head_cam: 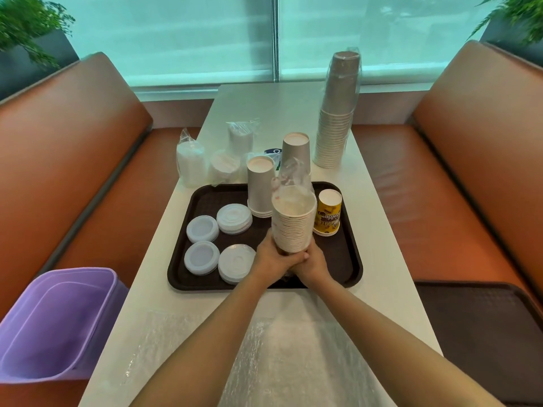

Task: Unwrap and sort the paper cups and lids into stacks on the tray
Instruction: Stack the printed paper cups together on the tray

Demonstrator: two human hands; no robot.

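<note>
Hands, two, bare: left hand (pixel 271 259) and right hand (pixel 313 264) meet fingertip to fingertip, both clamped around the lower end of a wrapped cup stack (pixel 292 218), held upright above the near middle of the brown tray (pixel 349 259); clear wrap bunches loose at the stack's top. Tray contents: four low piles of white lids (pixel 219 239) on its left half; a short grey cup stack (pixel 260 186), inverted, at the far middle; a second grey cup stack (pixel 296 151) at the far edge, whether on the tray or just behind it cannot be told; a yellow printed cup stack (pixel 327 212), inverted, on the right. Bench (pixel 390 268), white: wrapped lid bundles (pixel 191 163) beyond the tray's far left corner; a tall wrapped cup stack (pixel 338 113) far right; clear plastic sheet (pixel 264 356) across the near end. Purple bin (pixel 53 321) beside the bench, left. Second brown tray (pixel 482 333) on the right seat.
</note>
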